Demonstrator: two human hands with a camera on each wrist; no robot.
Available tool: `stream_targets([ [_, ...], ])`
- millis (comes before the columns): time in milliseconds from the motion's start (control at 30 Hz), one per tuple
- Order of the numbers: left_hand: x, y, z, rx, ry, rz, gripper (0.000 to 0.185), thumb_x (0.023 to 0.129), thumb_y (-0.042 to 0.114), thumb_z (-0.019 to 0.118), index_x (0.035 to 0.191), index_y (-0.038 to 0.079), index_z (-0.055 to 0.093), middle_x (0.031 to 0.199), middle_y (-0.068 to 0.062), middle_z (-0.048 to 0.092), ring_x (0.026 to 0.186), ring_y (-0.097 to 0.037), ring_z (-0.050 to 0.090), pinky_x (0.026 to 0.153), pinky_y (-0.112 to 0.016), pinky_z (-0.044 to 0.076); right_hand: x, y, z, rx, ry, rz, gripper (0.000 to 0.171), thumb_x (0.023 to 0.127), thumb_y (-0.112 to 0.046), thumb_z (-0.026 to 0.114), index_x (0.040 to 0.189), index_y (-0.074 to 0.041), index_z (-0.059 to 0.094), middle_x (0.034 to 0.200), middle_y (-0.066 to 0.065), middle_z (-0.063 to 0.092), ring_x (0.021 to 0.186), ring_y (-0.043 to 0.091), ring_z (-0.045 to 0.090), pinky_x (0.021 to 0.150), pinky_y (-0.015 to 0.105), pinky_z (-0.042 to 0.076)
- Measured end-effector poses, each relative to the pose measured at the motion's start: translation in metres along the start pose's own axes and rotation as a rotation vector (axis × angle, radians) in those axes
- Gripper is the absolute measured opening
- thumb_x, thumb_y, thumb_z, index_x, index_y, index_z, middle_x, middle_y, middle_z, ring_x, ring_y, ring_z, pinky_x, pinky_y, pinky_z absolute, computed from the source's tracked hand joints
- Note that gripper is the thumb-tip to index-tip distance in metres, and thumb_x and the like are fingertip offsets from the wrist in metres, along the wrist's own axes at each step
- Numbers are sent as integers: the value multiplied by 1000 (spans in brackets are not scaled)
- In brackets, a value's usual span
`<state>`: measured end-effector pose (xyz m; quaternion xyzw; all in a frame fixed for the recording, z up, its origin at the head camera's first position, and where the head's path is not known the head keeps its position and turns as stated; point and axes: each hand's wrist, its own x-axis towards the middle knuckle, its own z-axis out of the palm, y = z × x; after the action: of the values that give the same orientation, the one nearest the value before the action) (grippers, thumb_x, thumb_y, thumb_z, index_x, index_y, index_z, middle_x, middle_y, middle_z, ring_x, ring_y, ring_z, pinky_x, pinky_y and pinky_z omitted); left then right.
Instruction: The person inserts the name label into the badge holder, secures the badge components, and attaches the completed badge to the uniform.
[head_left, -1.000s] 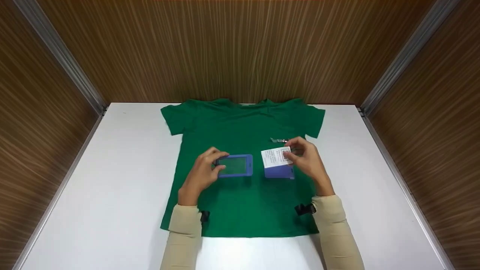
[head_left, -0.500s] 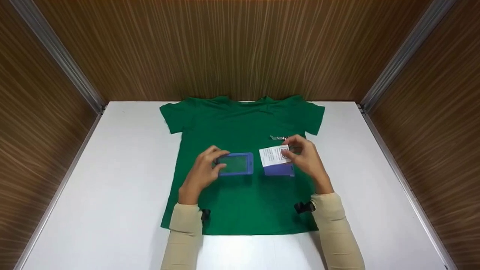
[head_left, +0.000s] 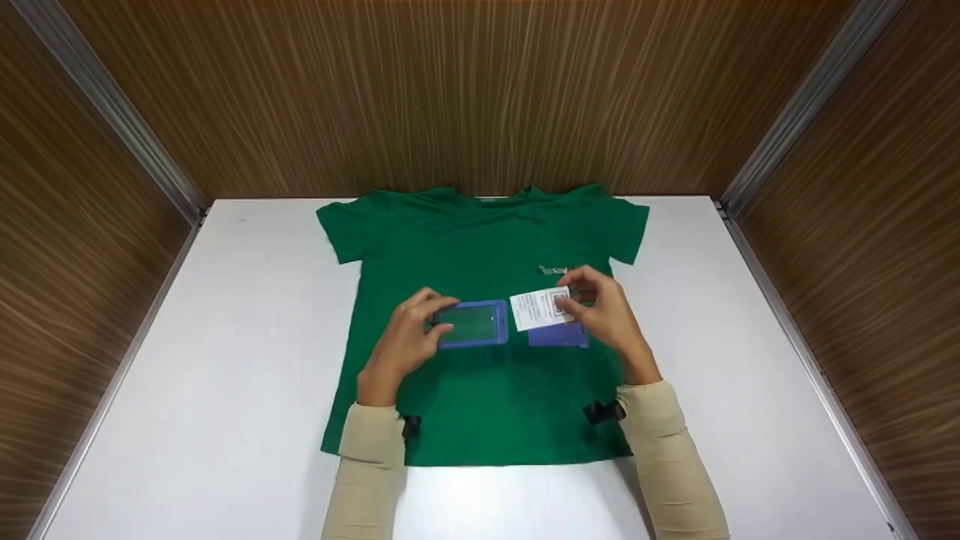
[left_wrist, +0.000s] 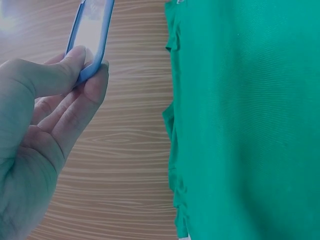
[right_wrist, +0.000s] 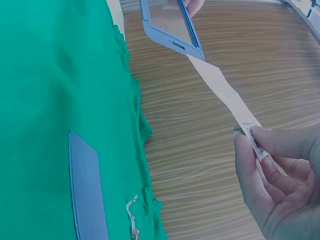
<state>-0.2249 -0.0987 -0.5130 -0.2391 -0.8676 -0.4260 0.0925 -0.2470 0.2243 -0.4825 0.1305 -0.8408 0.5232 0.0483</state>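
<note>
Between thumb and fingers, my left hand (head_left: 405, 337) pinches the left end of a blue badge holder frame (head_left: 501, 324) with a clear window. In the left wrist view the badge holder (left_wrist: 90, 37) is tilted up, its lower end between thumb and fingertips. My right hand (head_left: 606, 313) pinches a white printed card (head_left: 536, 309) by its right end. The card's free end points at the slotted end of the badge holder; in the right wrist view the card (right_wrist: 220, 87) looks slightly bent. Below the card lies a flat blue-purple piece (head_left: 559, 336), partly covered by it.
A green T-shirt (head_left: 480, 420) is spread flat on the white table (head_left: 247, 360). A small metal clip (head_left: 553, 270) lies on the shirt behind my right hand. Wood-grain panels (head_left: 480, 90) stand at the back and both sides.
My right hand has moved slightly left with the card, bringing its free end closer to the badge holder. The left hand keeps its grip almost still. The head view has shifted a little.
</note>
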Motion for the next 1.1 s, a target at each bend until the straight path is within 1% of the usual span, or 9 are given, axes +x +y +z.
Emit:
stream_targets([
  [100, 0, 0, 0, 15, 1, -3, 36, 93, -1, 73, 128, 3, 70, 114, -21, 65, 94, -31, 65, 83, -48, 58, -1, -6, 5, 18, -13, 5, 18, 93, 5, 70, 111, 5, 66, 111, 27, 68, 88, 37, 68, 65, 14, 56],
  [200, 0, 1, 0, 13, 1, -12, 36, 93, 0, 73, 129, 2, 70, 114, -21, 65, 94, -29, 65, 84, -48, 58, -2, -13, 10, 20, -13, 12, 18, 94, 6, 69, 111, 7, 65, 111, 28, 68, 89, 39, 68, 66, 13, 54],
  [300, 1, 1, 1, 5, 1, -16, 36, 93, 2, 74, 129, 1, 69, 114, -21, 65, 93, -27, 63, 83, -49, 58, -6, -26, 14, 7, -13, 10, 17, 93, 8, 69, 110, 8, 65, 111, 28, 68, 91, 39, 69, 72, 14, 54],
  [467, 1, 3, 1, -13, -2, -9, 36, 93, 2, 74, 129, 0, 69, 114, -22, 65, 92, -28, 63, 83, -50, 58, -8, -34, 18, 27, -5, -10, 18, 92, 9, 69, 110, 11, 65, 112, 29, 67, 93, 40, 69, 78, 15, 55],
  [567, 2, 3, 1, -12, -7, -4, 36, 94, 4, 74, 130, 0, 69, 115, -21, 65, 92, -28, 63, 82, -49, 58, -8, -35, 21, 56, 2, -23, 18, 92, 10, 69, 110, 12, 65, 111, 31, 66, 92, 44, 69, 71, 14, 55],
  [667, 2, 4, 2, -7, -9, -7, 37, 95, 6, 74, 131, 1, 68, 115, -19, 65, 92, -28, 63, 81, -47, 58, -8, -34, 24, 69, 6, -36, 18, 92, 11, 69, 109, 12, 65, 110, 31, 65, 91, 45, 69, 68, 13, 55],
  [733, 2, 4, 2, -10, -8, -9, 37, 95, 6, 74, 131, 1, 68, 115, -19, 65, 93, -28, 63, 81, -46, 58, -9, -34, 26, 66, 6, -41, 19, 91, 11, 69, 110, 12, 65, 110, 32, 65, 91, 45, 69, 69, 12, 55],
  [867, 2, 5, 3, -26, -1, -5, 37, 94, 4, 74, 130, 0, 68, 114, -20, 65, 93, -31, 64, 80, -45, 58, -9, -34, 29, 51, 2, -48, 19, 91, 10, 70, 109, 13, 65, 111, 31, 66, 92, 41, 68, 76, 10, 52],
  [1100, 2, 7, 5, -37, -5, 3, 37, 95, 7, 74, 131, 3, 69, 115, -21, 65, 91, -25, 61, 77, -44, 59, -11, -38, 33, 31, 35, -82, 17, 89, 11, 72, 105, 13, 66, 105, 29, 67, 91, 36, 67, 80, 17, 55],
])
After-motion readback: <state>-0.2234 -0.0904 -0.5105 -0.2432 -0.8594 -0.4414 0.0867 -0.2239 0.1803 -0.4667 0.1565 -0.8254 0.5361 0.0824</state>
